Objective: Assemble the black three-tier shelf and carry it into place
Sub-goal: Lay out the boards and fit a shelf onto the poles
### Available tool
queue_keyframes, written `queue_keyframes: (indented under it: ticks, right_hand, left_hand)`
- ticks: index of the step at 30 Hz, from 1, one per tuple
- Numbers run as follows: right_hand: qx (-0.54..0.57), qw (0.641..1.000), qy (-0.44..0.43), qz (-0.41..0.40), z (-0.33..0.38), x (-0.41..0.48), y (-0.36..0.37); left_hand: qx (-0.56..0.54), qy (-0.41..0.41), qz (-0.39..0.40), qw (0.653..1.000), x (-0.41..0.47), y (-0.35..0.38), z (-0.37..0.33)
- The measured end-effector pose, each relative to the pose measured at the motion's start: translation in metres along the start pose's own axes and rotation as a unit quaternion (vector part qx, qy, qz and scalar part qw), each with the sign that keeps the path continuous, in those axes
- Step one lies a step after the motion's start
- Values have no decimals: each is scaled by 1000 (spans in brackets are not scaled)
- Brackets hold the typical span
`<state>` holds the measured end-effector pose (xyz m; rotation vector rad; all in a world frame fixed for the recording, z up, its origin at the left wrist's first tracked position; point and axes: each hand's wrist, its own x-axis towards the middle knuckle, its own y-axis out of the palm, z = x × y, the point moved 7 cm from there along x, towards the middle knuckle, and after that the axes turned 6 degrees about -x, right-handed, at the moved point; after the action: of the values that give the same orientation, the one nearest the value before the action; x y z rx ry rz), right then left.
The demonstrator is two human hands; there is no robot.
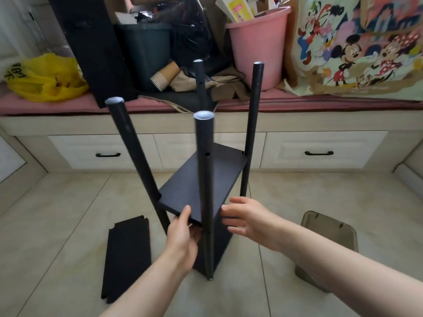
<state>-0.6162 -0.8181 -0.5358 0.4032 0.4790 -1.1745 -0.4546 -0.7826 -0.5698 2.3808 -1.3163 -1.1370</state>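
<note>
Holding: left hand [180, 239] pinches board [226, 175] edge
Right hand [246, 219]: fingers apart, straight, beside board
Floor [57, 213]: spare board [128, 257]

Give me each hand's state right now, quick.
Left hand: grips the shelf board's near edge, thumb on top.
Right hand: open, fingers spread beside the board, holding nothing.
</note>
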Motion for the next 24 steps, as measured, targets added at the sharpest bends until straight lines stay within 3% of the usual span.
queue_keyframes:
  ticks: [5, 9, 12, 15, 18, 24]
  right_hand:
    - [-19, 998, -56, -10, 7, -1, 3]
    - [-108, 991, -81, 22, 7, -12, 17]
    - [-205, 972, -111, -28, 11, -16, 26]
    - [-263, 949, -151, -87, 16, -19, 33]
    - [-320, 924, -189, -92, 19, -20, 40]
    - [-324, 921, -192, -100, 15, -14, 3]
  left_hand:
    - [218, -57, 69, 972, -8, -7, 0]
    - [280, 35, -35, 959, 4, -36, -38]
    - [335, 113, -84, 932, 15, -49, -78]
    - [378, 161, -17, 912, 27, -35, -105]
    - [431, 181, 73, 881, 33, -17, -109]
    - [396, 182, 97, 895, 27, -12, -88]
